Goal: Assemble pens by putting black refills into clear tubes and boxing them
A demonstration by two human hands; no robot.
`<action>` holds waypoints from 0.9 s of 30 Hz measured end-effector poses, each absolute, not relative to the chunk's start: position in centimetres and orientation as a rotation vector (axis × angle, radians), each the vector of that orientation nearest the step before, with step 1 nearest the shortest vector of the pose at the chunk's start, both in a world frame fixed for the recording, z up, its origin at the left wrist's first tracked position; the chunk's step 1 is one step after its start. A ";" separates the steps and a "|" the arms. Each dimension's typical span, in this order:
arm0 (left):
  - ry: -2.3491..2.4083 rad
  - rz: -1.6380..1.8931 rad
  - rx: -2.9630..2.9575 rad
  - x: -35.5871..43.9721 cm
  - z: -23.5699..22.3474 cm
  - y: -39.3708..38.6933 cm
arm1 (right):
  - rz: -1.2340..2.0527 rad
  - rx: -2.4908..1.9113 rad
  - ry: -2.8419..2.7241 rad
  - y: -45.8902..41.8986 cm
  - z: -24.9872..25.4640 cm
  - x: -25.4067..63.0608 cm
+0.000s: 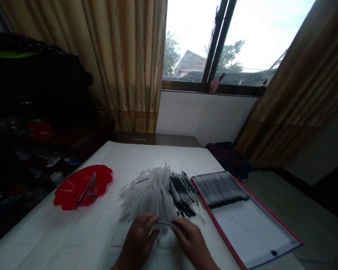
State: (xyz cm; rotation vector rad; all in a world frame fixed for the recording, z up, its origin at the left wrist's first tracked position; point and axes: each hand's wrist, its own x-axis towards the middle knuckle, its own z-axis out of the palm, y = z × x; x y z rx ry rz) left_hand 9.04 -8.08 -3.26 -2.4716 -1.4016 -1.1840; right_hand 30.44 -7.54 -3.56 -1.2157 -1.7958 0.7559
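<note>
My left hand [138,240] and right hand [193,240] curl closed, fingers pinching a thin clear plastic tube [165,223] between them, right against a heaped pile of clear plastic tubes [154,195] beyond my fingertips

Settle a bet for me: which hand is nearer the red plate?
Left: the left hand lies below and right of the red plate; the right hand lies farther right.
</note>
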 end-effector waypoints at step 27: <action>-1.968 -0.366 -2.270 2.0 -1.0 -6.5 | 0.771 -1.212 -1.523 -7.7 -5.6 32.5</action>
